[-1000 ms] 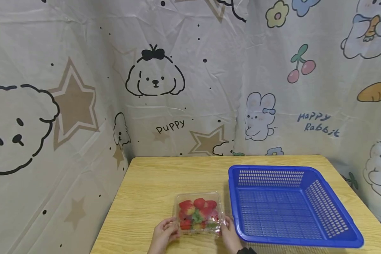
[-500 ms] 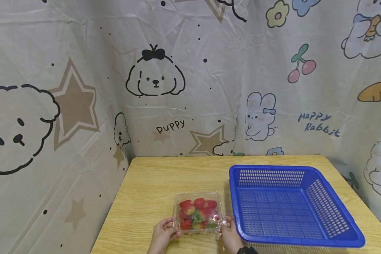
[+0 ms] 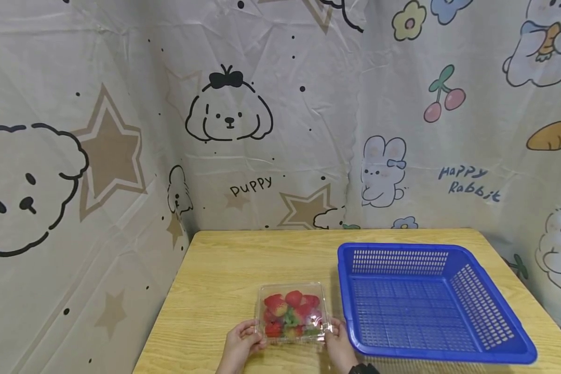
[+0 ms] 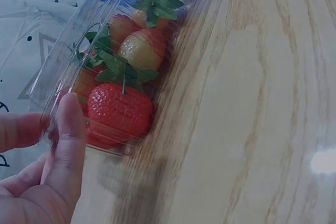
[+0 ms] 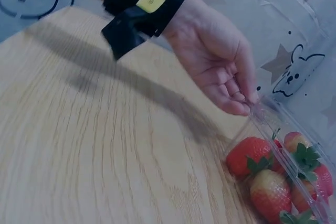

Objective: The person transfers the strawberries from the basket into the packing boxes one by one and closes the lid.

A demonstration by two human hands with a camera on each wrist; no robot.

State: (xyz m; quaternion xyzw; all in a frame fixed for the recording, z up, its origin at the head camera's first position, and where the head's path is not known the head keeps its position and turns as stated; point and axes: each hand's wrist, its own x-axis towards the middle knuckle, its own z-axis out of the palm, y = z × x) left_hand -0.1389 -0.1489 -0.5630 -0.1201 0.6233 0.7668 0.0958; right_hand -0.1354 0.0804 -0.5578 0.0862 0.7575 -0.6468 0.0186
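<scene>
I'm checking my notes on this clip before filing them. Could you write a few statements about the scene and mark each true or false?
1. The clear strawberry box sits on the wooden table. True.
2. The blue basket holds strawberries. False: nothing shows inside it.
3. The left hand and right hand grip opposite sides of the box. True.
4. The basket is on the box's left. False: it stands on its right.
5. The box's lid is off. False: the clear lid covers the fruit.
</scene>
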